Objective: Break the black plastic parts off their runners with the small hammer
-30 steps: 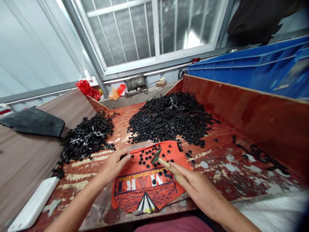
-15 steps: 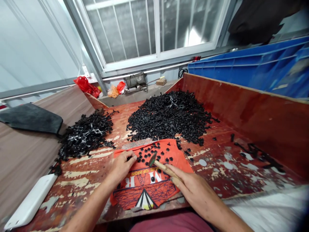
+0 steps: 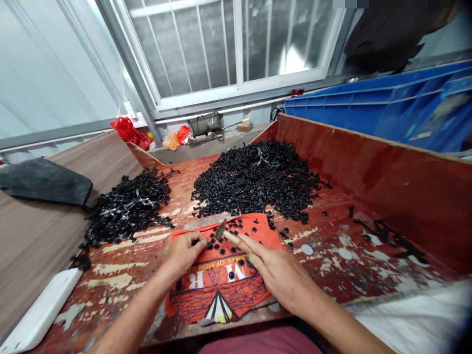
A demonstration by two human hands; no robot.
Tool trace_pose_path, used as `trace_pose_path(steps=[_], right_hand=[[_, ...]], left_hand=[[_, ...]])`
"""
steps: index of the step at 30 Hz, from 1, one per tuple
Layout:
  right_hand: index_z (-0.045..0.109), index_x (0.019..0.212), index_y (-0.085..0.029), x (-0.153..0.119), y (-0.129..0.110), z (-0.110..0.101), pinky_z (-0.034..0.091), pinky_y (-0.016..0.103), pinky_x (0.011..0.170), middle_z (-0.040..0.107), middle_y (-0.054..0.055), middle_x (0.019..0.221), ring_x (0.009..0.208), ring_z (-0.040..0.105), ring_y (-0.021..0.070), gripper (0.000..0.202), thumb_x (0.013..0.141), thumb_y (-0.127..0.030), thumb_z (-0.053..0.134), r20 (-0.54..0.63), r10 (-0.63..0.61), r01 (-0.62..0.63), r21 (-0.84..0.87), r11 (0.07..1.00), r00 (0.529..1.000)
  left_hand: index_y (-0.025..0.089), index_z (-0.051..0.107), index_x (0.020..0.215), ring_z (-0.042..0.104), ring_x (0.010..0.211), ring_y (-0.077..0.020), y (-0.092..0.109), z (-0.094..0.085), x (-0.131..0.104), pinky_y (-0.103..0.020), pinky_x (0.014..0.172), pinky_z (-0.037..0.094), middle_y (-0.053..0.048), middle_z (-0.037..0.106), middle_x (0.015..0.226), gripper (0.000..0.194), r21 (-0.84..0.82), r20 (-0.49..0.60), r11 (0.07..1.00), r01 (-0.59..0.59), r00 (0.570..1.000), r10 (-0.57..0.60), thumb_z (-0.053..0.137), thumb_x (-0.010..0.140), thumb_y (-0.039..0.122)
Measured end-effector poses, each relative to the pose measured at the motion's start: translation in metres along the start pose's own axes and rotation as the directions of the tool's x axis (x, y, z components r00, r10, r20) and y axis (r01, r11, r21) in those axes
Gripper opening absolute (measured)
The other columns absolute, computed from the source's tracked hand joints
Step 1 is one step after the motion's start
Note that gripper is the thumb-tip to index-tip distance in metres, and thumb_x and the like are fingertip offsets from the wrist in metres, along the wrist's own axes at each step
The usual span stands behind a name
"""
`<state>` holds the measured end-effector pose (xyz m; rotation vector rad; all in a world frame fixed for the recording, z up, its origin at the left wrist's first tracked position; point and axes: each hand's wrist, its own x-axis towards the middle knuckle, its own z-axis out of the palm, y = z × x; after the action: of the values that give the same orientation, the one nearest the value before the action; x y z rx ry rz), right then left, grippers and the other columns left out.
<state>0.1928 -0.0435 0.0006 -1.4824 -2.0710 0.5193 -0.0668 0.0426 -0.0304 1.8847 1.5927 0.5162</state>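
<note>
- the orange cloth [image 3: 249,292] lies spread, print up, at the near edge of the worktop [image 3: 112,268], probably so loose bits do not roll.
- small black pieces [image 3: 217,247] are scattered over its upper part, close to both hands; spread like this they are presumably easier to tell apart than in a pile.
- 2 heaps sit farther off, the large heap [image 3: 254,182] beyond the cloth and the smaller heap [image 3: 127,209] to the left, perhaps kept apart so they do not mix.
- the brown board [image 3: 361,172] along the right side likely stops strays from leaving the worktop.
- the right hand [image 3: 276,273] is wrapped around the wooden handle of the hammer [image 3: 232,239]; the forefinger seems laid along it, which would suit careful aim more than force.
- the hammer's head is over the cloth, near the left fingertips; contact with the pieces below cannot be told.
- the left hand [image 3: 188,250] is at the cloth's left part, fingers curled, thumb close to them; something dark shows there, but i cannot tell whether it is pinched.
</note>
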Motion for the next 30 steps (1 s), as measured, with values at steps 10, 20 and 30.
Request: trace_pose_path(steps=[10,20,30], right_hand=[[0.036,0.15,-0.04,0.012,-0.015,0.017,0.057,0.031,0.071,0.077,0.001,0.103,0.084,0.074,0.0216,0.055,0.099,-0.021,0.043,0.04,-0.035,0.037,-0.074,0.997,0.999],[0.039,0.149,-0.039,0.011,-0.021,0.022,0.054,0.026,0.062,0.078,0.0,0.084,0.071,0.073,0.02,0.056,0.097,-0.02,0.047,0.093,-0.067,0.083,-0.177,0.981,0.993],[0.043,0.148,-0.034,0.012,-0.026,0.018,0.053,0.03,0.062,0.077,0.005,0.082,0.072,0.073,0.0243,0.053,0.097,-0.02,0.047,0.186,0.019,0.026,-0.237,0.971,0.982]], left_hand=[[0.021,0.058,0.081,0.057,0.07,-0.0164,0.012,-0.011,-0.004,-0.024,0.064,0.037,0.002,0.065,0.075,0.008,0.115,-0.051,0.992,0.043,0.998,-0.037,0.052,0.083,0.026],[0.022,0.053,0.076,0.059,0.074,-0.0181,0.01,-0.007,-0.004,-0.026,0.064,0.036,0.0,0.063,0.074,0.017,0.194,-0.085,0.979,0.063,0.995,-0.047,0.043,0.09,0.02],[0.022,0.052,0.075,0.058,0.071,-0.0175,0.008,-0.005,-0.005,-0.025,0.063,0.034,0.0,0.062,0.071,0.017,0.197,-0.076,0.98,0.026,0.997,-0.011,0.043,0.09,0.02]])
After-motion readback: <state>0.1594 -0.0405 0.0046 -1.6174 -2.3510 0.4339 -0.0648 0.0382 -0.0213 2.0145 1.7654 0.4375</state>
